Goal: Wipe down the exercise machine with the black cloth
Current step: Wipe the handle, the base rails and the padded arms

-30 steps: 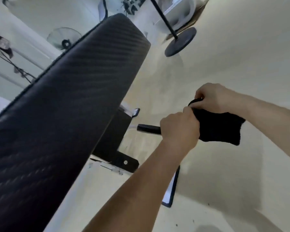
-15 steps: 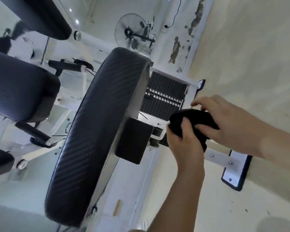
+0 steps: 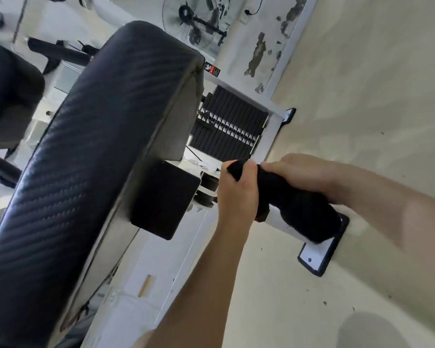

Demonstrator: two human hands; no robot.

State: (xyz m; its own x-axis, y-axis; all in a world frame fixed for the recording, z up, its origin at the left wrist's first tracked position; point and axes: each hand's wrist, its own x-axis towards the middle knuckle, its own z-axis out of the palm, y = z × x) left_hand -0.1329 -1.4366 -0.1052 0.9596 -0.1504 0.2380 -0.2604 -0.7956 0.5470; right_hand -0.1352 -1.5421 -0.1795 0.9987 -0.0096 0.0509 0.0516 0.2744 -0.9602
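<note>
Left hand [image 3: 237,197] clutches one end of the black cloth [image 3: 299,209]; right hand [image 3: 309,175] grips it over the white bar [image 3: 276,219].

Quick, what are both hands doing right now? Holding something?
Left hand: closed, gripping one end of the black cloth.
Right hand: closed, gripping the same black cloth further along.

A pale cream floor [image 3: 362,96] is seen beneath the exercise machine [image 3: 86,172]. Two white foot plates edged in black are set flat on it: the near plate [image 3: 317,257], where a bolt head is visible, and the far plate [image 3: 289,114] beside the weight stack [image 3: 226,126]. A white frame tube [image 3: 276,219] is joined to the near plate. Small dark specks [image 3: 325,303] are scattered over the floor, and a rounded grey patch [image 3: 367,332] is seen at its lower right.
</note>
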